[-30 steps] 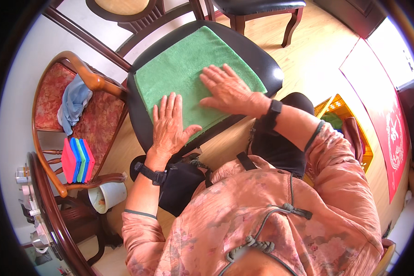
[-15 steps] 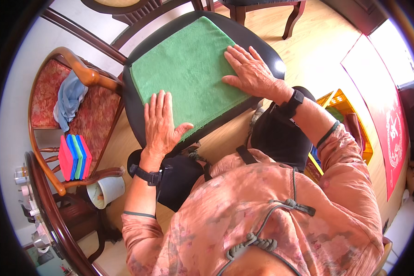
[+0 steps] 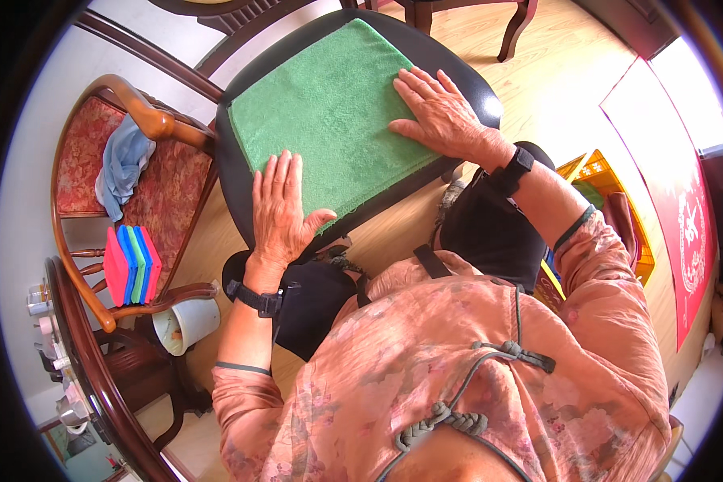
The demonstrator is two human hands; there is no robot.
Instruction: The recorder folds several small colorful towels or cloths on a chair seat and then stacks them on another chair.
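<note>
While the green cloth (image 3: pixel 325 120) is spread on the black seat (image 3: pixel 450 56), its seven- and three-o'clock edges are touched by the flattened left hand (image 3: pixel 279 213) and flattened right hand (image 3: pixel 440 120) respectively.

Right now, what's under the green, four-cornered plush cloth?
A black, rounded, leather-like chair seat shows around the green plush cloth. The left hand and right hand hide parts of the cloth's edges; whatever lies beneath it is covered.

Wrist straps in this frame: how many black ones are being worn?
2. The left strap is on the wrist of the left hand; the right strap is on that of the right hand. The sleeves could hide more.
</note>
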